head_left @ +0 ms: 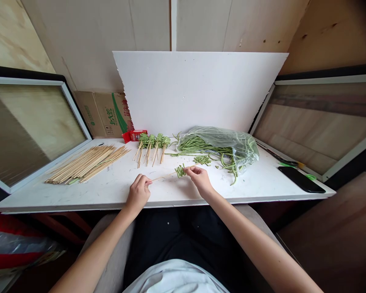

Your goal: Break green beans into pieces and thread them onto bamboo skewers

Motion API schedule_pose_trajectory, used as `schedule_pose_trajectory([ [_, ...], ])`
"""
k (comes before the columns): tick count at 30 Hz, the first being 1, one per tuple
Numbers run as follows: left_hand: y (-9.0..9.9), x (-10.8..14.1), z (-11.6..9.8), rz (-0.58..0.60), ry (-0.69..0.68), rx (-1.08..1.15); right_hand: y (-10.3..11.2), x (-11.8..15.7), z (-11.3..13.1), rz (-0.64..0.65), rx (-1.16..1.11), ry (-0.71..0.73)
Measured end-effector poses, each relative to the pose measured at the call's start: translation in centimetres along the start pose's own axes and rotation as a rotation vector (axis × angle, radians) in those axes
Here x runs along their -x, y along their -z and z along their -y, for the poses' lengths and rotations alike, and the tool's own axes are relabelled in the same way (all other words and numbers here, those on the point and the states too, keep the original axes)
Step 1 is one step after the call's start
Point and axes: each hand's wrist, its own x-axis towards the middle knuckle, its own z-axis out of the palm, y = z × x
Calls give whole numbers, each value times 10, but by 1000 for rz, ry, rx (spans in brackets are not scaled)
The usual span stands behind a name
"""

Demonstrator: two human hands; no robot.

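Observation:
My left hand (pixel 139 189) is closed around one end of a thin bamboo skewer (pixel 163 176), above the table's front part. Several short green bean pieces (pixel 179 171) are threaded side by side toward the skewer's other end. There my right hand (pixel 199 179) pinches at the outermost piece, its fingertips hiding what exactly they hold. Just beyond it lies a small pile of cut bean pieces (pixel 202 160). Long green beans (pixel 198 144) spill from a clear plastic bag (pixel 232 140) behind the pile. Finished-looking bean skewers (pixel 152 142) lie in bunches at the back, beyond my left hand.
A big heap of bare skewers (pixel 87 162) lies on the white table (pixel 110 194) at left. At right are a black phone (pixel 301 179) and scissors (pixel 277 156). A red box (pixel 135 135), a cardboard box (pixel 105 114) and a white board (pixel 198 89) stand behind.

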Motion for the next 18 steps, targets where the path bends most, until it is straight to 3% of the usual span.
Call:
schedule_pose_trajectory([
  [4,-1,0,3,-8,45,-6,11,-3,20,61,127,68],
  [9,-1,0,3,-18,58,0,46,-18,36,93,353,240],
  [14,-2,0,5,-6,73,-3,80,-39,17,130,727,410],
  [18,-3,0,7,0,76,-4,88,-46,0,232,871,424],
])
